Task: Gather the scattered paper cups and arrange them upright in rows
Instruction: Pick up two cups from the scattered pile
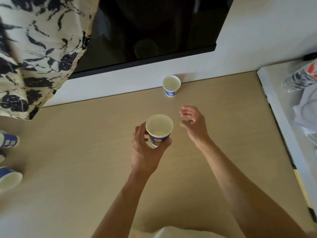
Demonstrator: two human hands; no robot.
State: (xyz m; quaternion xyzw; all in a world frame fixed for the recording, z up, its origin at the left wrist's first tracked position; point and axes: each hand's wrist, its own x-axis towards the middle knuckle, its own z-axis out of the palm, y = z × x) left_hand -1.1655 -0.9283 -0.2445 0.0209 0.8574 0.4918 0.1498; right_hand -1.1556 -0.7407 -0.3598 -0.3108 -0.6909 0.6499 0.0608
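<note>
Barely started: my left hand (145, 150) grips 1 cup (159, 128), right hand (194, 125) open and empty; far cup (171, 85) stands alone, edge cups (9, 140) wait left.

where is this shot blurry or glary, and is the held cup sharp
Head view: the held cup in the left hand is fairly sharp; the patterned curtain and the cups at the left edge are smeared; the dark screen reflects a faint cup.

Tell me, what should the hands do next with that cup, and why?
Probably the left hand should set its held cup down upright beside the standing cup near the wall, starting a row. The right hand is open and holds nothing.
</note>
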